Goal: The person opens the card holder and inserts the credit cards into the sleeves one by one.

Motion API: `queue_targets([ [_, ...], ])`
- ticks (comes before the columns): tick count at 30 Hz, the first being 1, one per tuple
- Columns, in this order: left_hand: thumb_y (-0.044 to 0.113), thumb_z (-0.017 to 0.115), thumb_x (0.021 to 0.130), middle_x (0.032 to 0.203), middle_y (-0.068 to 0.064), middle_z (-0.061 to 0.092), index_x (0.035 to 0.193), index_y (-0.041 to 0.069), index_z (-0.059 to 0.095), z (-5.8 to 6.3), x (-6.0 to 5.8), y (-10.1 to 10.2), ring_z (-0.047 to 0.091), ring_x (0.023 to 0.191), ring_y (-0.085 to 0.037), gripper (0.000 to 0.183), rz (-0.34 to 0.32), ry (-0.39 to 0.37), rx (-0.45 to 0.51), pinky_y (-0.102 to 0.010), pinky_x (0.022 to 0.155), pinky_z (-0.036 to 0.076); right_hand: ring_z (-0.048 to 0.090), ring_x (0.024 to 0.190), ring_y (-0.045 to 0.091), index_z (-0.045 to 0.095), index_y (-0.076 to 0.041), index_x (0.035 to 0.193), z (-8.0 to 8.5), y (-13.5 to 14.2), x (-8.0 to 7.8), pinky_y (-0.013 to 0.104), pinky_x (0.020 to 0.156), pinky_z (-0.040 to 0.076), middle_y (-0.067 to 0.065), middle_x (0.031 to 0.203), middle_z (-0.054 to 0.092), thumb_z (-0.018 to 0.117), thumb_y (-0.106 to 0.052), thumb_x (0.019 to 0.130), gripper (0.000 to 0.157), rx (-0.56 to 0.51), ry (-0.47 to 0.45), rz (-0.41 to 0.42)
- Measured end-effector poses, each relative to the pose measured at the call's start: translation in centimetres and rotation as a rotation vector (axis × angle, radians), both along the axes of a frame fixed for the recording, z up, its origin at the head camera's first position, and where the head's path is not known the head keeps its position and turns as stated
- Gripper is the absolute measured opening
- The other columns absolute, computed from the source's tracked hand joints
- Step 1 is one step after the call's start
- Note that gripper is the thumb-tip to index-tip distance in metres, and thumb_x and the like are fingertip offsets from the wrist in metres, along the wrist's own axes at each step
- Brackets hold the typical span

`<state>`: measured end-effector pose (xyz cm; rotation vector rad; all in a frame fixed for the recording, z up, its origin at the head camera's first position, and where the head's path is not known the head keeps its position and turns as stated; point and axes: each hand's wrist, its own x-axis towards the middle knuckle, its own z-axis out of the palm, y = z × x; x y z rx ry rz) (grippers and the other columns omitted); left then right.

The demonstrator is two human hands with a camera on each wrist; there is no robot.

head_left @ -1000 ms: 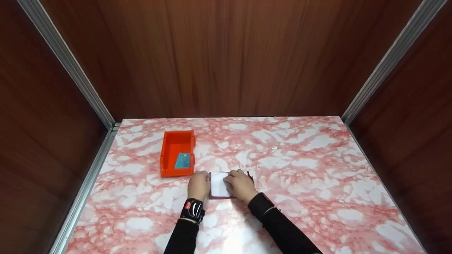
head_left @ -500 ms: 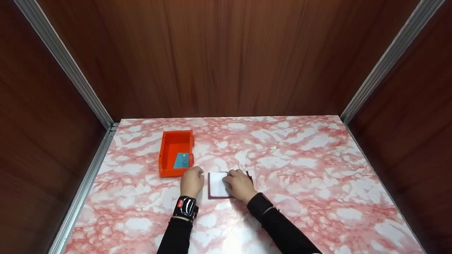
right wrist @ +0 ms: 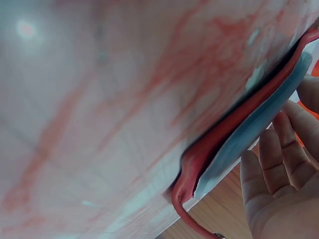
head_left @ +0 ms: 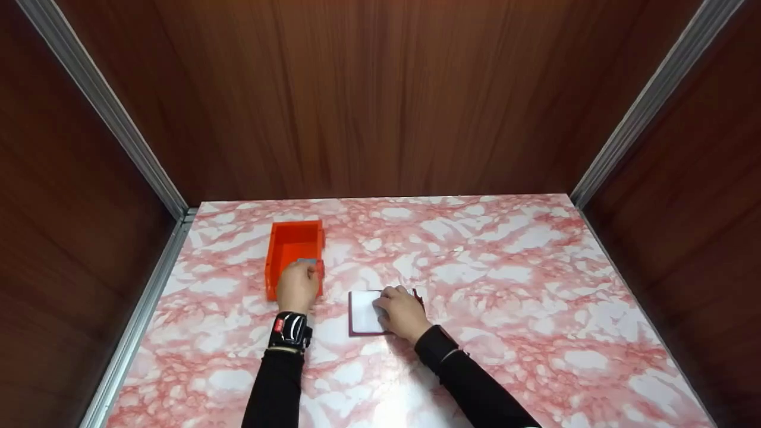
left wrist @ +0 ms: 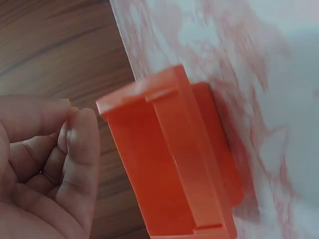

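A notebook [head_left: 365, 312] with a dark red cover lies on the table, white pages facing up. My right hand [head_left: 404, 312] rests over its right part, fingertips touching the pages. In the right wrist view, the red cover [right wrist: 224, 127] and bluish-white pages [right wrist: 259, 122] are seen edge-on, with a thin red strap at the near end. My left hand [head_left: 297, 286] hovers over the near end of the orange bin [head_left: 294, 229], its fingers loosely curled with nothing visible between them. A blue card [head_left: 307, 260] in the bin shows only a sliver beyond the hand.
The red-and-white marbled table [head_left: 505, 297] stretches right of the notebook. Brown wood-grain panels [head_left: 380, 101] stand at the back and both sides, with grey metal rails [head_left: 119, 125] in the corners. The bin stands left of the notebook.
My left hand has let go of the notebook's left edge and moved left and forward to the orange bin, now covering most of the card. The right hand stays on the notebook.
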<state>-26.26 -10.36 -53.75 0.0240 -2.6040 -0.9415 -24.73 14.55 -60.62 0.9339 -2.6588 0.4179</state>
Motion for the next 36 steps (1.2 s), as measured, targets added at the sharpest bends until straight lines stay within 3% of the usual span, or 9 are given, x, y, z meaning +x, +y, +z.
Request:
queue_targets([
  [11,0.001,0.063,0.084,0.097,-0.025,0.068,0.101,-0.006,0.071,-1.1,-2.5,-1.9,0.064,0.094,-0.043,0.020,0.090,-0.136,-0.042,-0.052,0.085,0.049,0.054,0.084,0.025,0.074,-0.012,0.098,0.0,-0.2,0.0,0.035,0.073,0.049,0.005,0.099,0.061,0.080,-0.015,0.074,0.026,0.011,0.000,-0.007],
  [21,0.000,0.058,0.083,0.101,-0.025,0.069,0.103,-0.006,0.070,-2.0,-4.1,-2.5,0.063,0.095,-0.044,0.024,0.095,-0.266,-0.056,-0.053,0.085,0.049,0.054,0.085,0.025,0.075,-0.012,0.099,0.3,-0.1,0.1,0.035,0.073,0.049,0.005,0.098,0.061,0.080,-0.014,0.075,0.025,0.022,-0.020,-0.019],
  [27,0.003,0.057,0.082,0.090,-0.023,0.068,0.083,-0.001,0.068,-2.3,-4.7,-2.6,0.063,0.087,-0.044,0.012,0.108,-0.328,-0.074,-0.053,0.078,0.051,0.053,0.084,0.024,0.075,-0.013,0.099,0.4,-0.2,0.2,0.034,0.071,0.049,0.003,0.098,0.060,0.080,-0.014,0.075,0.025,0.019,-0.035,-0.015],
  [36,0.009,0.059,0.089,0.103,-0.023,0.067,0.100,0.000,0.069,-2.8,-5.1,-2.3,0.061,0.097,-0.043,0.018,0.142,-0.478,-0.079,-0.053,0.083,0.051,0.054,0.085,0.024,0.075,-0.013,0.099,0.3,-0.2,0.1,0.034,0.073,0.048,0.003,0.098,0.060,0.079,-0.015,0.074,0.025,0.013,-0.030,-0.025],
])
